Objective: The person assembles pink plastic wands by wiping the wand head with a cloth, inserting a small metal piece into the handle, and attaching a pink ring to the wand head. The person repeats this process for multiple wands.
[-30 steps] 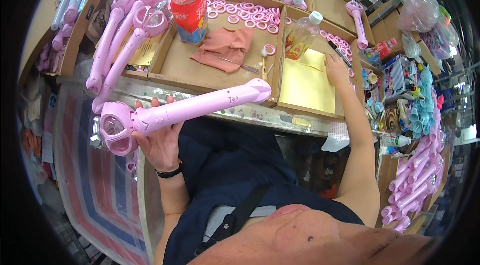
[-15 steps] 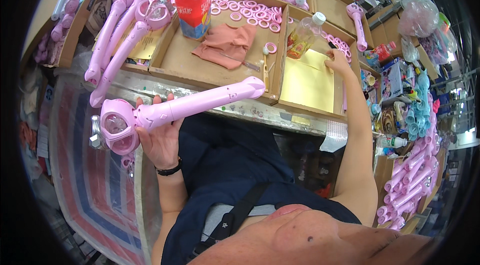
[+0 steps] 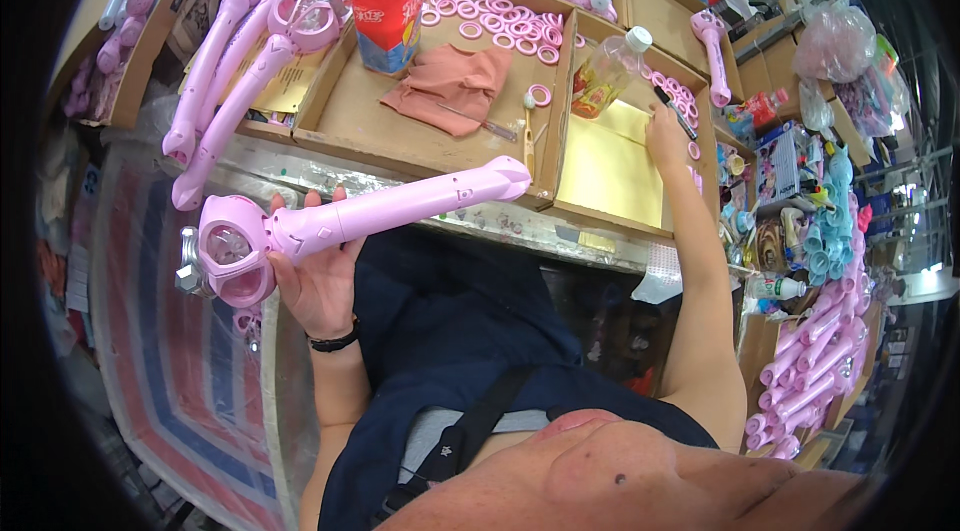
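My left hand (image 3: 318, 289) is wrapped round the neck of a pink toy wand (image 3: 400, 212). The wand's openwork round head, with clear plastic inside, points left, and its long handle rises slightly to the right. My right hand (image 3: 664, 138) rests over the right edge of a yellow sheet (image 3: 612, 171) in a cardboard tray. Its fingers are bent together at the sheet; anything in them is too small or hidden to make out. A black marker pen (image 3: 676, 109) lies right beside that hand, along several pink rings (image 3: 672, 83).
Three similar wands (image 3: 235, 96) lean at the left over the trays. In the middle tray (image 3: 340, 126) are a red-labelled bottle (image 3: 387, 6), an orange cloth (image 3: 450, 89), a brush (image 3: 529, 141) and several pink rings. A clear bottle (image 3: 607, 76) lies tilted above the yellow sheet.
My right hand has shifted left and slightly down over the yellow sheet, uncovering more of the marker pen. My left hand keeps its hold on the wand, almost unmoved.
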`<action>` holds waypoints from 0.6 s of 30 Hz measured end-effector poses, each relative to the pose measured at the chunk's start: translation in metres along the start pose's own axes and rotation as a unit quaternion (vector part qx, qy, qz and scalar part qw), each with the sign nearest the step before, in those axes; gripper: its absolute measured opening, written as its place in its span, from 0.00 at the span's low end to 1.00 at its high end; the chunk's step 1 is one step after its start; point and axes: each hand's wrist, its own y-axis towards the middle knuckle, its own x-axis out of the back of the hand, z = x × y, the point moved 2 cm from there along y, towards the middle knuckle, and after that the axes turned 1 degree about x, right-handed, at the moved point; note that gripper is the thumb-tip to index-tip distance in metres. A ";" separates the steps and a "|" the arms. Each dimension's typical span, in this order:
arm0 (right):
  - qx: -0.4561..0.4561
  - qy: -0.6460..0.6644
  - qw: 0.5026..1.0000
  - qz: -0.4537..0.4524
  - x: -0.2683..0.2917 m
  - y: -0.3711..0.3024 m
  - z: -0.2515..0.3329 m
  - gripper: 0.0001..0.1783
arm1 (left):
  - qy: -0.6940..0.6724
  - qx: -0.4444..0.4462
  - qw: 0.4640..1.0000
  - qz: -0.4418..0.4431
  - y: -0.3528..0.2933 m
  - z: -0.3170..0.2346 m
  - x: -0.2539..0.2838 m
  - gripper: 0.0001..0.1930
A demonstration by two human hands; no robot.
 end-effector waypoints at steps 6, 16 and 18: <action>-0.001 0.087 0.996 -0.002 0.010 -0.014 0.007 0.16 | 0.001 -0.011 1.000 -0.017 -0.003 0.000 0.000 0.34; 0.065 0.106 0.990 -0.060 0.028 -0.032 -0.005 0.13 | -0.003 -0.014 1.000 -0.003 -0.003 -0.001 0.002 0.33; 0.061 0.123 0.988 -0.070 0.032 -0.035 -0.015 0.13 | -0.004 -0.014 1.000 -0.002 -0.003 -0.001 0.001 0.33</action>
